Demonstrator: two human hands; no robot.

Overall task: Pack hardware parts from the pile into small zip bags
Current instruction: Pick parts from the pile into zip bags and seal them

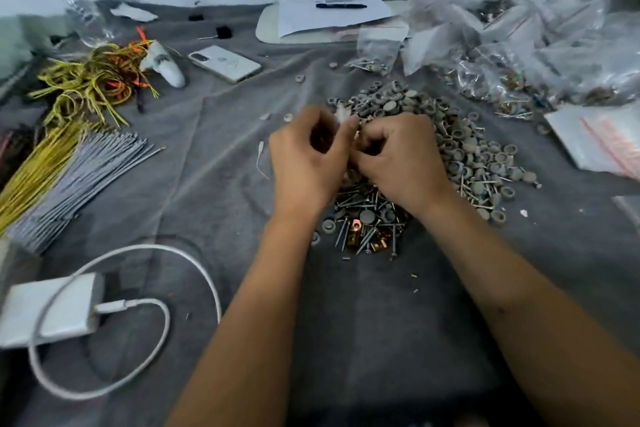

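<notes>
Both hands meet over the pile of hardware parts in the middle of the counter. The left hand and the right hand have curled fingers and pinch between them a small clear zip bag, blurred and mostly hidden. Bare grey cloth lies near the front edge. At right, a heap of bags is cut off by the frame.

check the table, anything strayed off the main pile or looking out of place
A few grey caps lie alone on the grey cloth, apart from the main pile, toward the phone. Both hands, left and right, work over the pile; what they hold is too blurred to tell.
</notes>
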